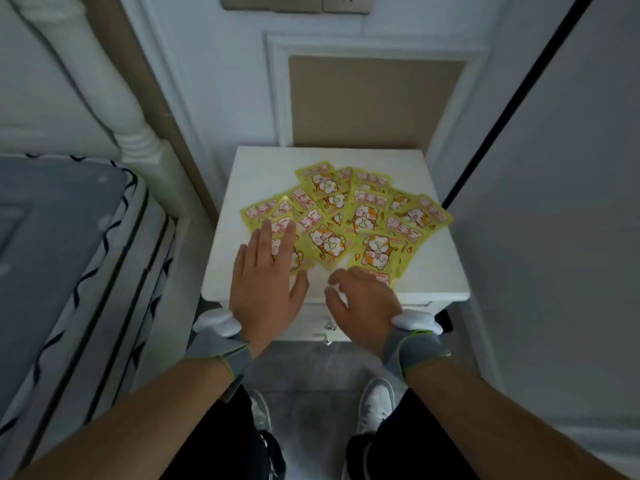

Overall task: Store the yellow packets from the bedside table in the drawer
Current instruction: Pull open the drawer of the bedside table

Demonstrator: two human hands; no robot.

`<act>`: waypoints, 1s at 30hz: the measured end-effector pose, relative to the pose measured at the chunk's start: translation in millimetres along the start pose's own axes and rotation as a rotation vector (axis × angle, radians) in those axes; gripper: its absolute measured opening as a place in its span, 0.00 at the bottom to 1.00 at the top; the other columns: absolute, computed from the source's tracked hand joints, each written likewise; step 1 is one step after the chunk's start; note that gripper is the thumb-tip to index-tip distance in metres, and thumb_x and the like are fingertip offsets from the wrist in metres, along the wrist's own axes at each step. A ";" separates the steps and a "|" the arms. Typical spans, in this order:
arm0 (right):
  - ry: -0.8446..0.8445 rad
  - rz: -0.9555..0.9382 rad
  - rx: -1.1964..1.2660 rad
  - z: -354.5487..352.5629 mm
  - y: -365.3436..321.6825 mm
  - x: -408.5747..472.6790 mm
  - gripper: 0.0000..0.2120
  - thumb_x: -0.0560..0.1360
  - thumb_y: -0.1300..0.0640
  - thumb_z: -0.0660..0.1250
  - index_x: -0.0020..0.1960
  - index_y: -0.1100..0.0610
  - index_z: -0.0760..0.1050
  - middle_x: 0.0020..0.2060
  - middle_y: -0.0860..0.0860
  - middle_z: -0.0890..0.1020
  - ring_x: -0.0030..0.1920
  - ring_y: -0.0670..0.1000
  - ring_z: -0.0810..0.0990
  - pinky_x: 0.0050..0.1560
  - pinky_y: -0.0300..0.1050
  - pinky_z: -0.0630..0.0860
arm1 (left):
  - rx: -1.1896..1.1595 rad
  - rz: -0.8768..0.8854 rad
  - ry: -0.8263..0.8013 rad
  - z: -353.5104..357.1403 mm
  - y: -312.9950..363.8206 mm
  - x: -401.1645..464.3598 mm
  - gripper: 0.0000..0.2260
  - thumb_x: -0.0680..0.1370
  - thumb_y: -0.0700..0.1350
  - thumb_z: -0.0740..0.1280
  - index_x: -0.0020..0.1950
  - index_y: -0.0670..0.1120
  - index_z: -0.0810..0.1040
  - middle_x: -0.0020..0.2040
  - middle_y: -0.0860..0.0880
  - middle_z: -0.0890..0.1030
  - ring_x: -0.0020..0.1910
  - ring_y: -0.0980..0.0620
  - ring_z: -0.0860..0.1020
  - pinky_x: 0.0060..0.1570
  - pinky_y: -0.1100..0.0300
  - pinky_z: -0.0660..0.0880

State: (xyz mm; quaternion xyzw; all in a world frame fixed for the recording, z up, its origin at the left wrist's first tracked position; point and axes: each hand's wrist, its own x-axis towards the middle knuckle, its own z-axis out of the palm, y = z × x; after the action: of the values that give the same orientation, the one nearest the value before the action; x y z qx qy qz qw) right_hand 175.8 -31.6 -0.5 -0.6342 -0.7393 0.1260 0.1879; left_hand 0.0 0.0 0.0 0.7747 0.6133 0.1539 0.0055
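Several yellow packets (349, 216) with a cartoon cat print lie fanned out and overlapping on the white bedside table (249, 168). My left hand (266, 289) is flat and open, its fingers resting on the packets at the near left. My right hand (363, 303) hovers at the table's front edge with fingers loosely curled, its fingertips by the nearest packet and nothing held. Below the tabletop the drawer front (318, 323) is shut; small knobs (330, 328) show between my hands.
A bed with a grey mattress (52, 237) and a white bedpost (138, 143) stands close on the left. White panelled walls close in behind and on the right. My feet in white shoes (375, 403) are on the grey floor in front of the table.
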 end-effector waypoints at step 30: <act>-0.911 0.343 -0.176 146.5 48.9 2.8 0.43 0.66 0.31 0.53 0.77 0.50 0.61 0.75 0.54 0.67 0.73 0.59 0.68 0.69 0.57 0.69 | -0.013 -0.074 -0.080 32.1 -29.5 -5.5 0.30 0.79 0.56 0.58 0.80 0.51 0.55 0.78 0.38 0.61 0.76 0.38 0.60 0.74 0.41 0.58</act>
State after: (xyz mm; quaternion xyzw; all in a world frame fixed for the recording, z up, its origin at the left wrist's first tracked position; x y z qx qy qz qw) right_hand 154.9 -13.2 -152.4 -0.6406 -0.6391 0.3567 -0.2322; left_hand -21.2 7.9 -37.6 0.7569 0.6398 0.1266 0.0407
